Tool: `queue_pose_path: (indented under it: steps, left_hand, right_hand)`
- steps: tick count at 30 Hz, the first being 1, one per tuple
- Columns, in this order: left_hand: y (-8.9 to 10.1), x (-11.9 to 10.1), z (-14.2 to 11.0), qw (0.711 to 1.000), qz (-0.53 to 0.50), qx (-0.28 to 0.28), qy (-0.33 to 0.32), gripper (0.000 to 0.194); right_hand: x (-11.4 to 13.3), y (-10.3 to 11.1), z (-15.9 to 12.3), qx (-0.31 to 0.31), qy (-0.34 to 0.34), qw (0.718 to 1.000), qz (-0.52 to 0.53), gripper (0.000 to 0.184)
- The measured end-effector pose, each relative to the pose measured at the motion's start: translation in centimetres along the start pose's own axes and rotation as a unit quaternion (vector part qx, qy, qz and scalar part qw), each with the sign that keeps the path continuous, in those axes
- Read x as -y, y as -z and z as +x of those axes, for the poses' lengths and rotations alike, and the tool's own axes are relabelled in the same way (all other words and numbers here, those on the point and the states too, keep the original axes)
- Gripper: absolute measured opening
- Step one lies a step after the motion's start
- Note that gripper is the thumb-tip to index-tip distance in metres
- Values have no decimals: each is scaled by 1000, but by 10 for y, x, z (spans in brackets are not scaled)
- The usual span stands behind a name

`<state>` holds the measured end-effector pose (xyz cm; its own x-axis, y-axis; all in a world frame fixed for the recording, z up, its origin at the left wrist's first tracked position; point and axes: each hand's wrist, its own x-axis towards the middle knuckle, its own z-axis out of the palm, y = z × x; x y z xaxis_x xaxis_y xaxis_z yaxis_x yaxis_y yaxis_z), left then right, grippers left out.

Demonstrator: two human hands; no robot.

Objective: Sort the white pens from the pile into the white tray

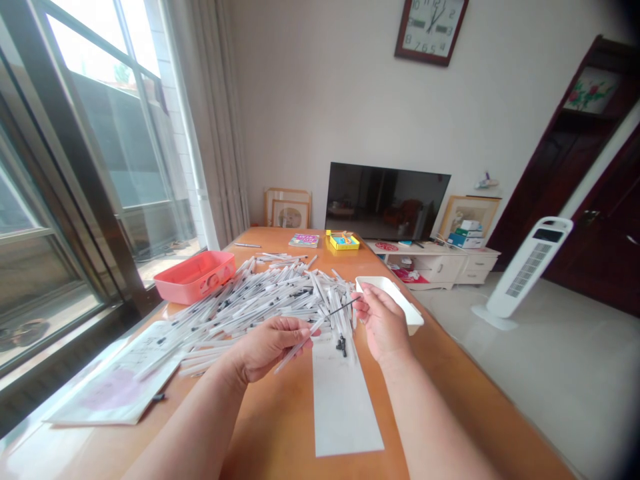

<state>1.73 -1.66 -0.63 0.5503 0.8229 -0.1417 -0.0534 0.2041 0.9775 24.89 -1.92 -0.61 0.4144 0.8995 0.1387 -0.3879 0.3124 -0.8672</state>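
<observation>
My left hand (273,341) is closed around a translucent white pen barrel (286,360), which slants up to the right. Between the fingertips of my right hand (384,321) is a thin dark pen refill (343,307). The refill's far end meets the upper end of the barrel; how far it reaches inside I cannot tell. Just beyond both hands spreads a heap of pale pen barrels (270,293), some with dark ends. Several small black pen caps (341,346) lie on a white paper strip (346,417) between my forearms.
A white tray (413,312) stands behind my right hand near the table's right edge. At the left are a red plastic box (175,288) and a paper bag or sheet (113,393). A yellow box (344,245) and a booklet (303,241) lie at the far end.
</observation>
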Motion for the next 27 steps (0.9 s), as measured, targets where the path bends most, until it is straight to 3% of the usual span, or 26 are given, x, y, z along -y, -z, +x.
queue_pose_path:
  steps: [10, 18, 27]
  left_hand:
    - [-1, -1, -1, 999, 39, 8, -1, 29]
    - [-2, -2, -1, 999, 53, 2, -3, 33]
    - [2, 1, 1, 999, 37, 10, -7, 26]
  right_hand:
    - [-3, -5, -5, 39, 9, 998, -44, 41]
    - [-8, -8, -6, 15, 25, 996, -86, 37]
    - [-17, -18, -22, 147, -5, 967, -210, 27]
